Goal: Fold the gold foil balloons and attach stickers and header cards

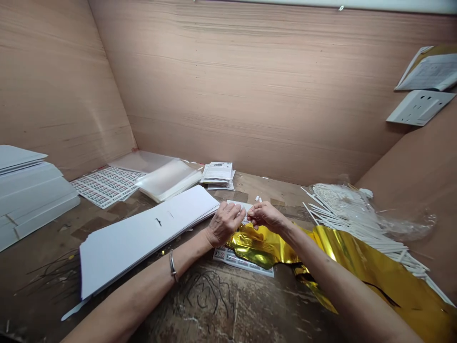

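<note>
My left hand (224,223) and my right hand (266,215) meet at the fingertips above a white strip of card (238,206). Their curled fingers hide most of it, and I cannot tell whether they grip it. A few tiny white pieces (257,198) lie just beyond my right hand. Crumpled gold foil (264,245) lies under my right wrist and spreads right as a wider sheet (371,271). A stack of white boards (143,243) lies beside my left forearm, which wears a thin metal bangle (173,265).
A pile of white sticks (357,233) lies in clear plastic at the right. Farther back are printed label sheets (105,186), clear plastic sleeves (167,178) and a stack of booklets (217,175). More white boards (28,190) lie at the left. Wooden walls (250,95) enclose the worn bench (203,305).
</note>
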`<state>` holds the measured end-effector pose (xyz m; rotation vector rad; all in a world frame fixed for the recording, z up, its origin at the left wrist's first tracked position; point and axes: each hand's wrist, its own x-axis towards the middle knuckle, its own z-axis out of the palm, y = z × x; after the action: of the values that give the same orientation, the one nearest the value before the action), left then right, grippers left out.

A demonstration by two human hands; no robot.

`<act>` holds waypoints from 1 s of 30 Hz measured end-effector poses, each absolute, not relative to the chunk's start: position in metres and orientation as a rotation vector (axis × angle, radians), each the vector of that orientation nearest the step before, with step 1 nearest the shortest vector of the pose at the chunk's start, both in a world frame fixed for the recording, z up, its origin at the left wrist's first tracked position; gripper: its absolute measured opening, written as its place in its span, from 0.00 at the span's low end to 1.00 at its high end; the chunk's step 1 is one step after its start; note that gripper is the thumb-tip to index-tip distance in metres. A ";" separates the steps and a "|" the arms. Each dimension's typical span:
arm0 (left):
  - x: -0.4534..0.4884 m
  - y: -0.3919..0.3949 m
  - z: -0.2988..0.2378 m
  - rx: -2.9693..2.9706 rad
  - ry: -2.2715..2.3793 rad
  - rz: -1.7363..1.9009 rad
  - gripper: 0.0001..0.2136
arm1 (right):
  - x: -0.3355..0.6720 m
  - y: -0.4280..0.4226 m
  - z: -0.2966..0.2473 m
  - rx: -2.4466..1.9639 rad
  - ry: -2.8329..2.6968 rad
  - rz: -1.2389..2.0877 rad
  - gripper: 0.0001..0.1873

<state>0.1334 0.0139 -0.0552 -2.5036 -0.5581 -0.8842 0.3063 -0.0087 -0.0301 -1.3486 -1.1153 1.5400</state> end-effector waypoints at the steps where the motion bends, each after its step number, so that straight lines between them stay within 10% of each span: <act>1: 0.132 0.011 -0.056 -2.490 -0.531 -0.897 0.10 | 0.304 -0.012 -0.030 -1.349 -1.102 1.548 0.07; 25: 0.117 -0.039 -0.049 -2.525 -0.453 -0.961 0.09 | 0.283 -0.075 -0.025 -1.089 -0.926 1.665 0.07; 30: 0.124 -0.037 -0.041 -2.890 -1.212 -1.355 0.09 | 0.285 -0.075 -0.026 -1.212 -1.067 1.465 0.12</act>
<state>0.1243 -0.0372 -0.0407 -2.8896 -1.2116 -1.3555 0.2846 -0.0747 -0.0265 -1.2117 -1.0670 1.4650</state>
